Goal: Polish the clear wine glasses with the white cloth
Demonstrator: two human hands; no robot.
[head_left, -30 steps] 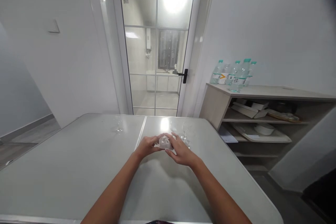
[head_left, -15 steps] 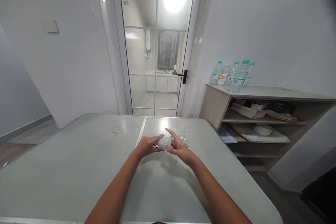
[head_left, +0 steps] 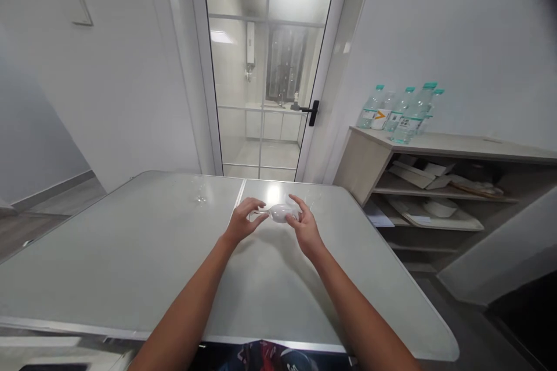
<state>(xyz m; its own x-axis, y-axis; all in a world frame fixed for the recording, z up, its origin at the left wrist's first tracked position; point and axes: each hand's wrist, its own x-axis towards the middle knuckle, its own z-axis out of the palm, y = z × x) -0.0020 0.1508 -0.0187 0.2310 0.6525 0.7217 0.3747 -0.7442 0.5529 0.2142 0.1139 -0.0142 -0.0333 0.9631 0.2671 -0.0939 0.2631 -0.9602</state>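
A stemmed wine glass [head_left: 279,213] lies sideways in the air between my hands, just above the table. Its bowl looks whitish and points right; the clear stem runs left. My left hand [head_left: 244,220] curls its thumb and fingers round the foot end. At the bowl end, my right hand [head_left: 304,225] grips near the rim, thumb in front and fingers behind, hiding part of the rim. Whether something white is inside the bowl is hard to make out.
The pale glossy table [head_left: 165,266] has a seam across it. A clear glass object [head_left: 200,194] stands at its far left; another faint one is behind my right hand. At right, a shelf unit [head_left: 369,165] bears several plastic bottles [head_left: 409,122]. A glazed door [head_left: 261,127] is beyond.
My hands have spread apart along the glass, so its stem now shows between them. My right hand has closed on the bowl end. The view has tipped downward.
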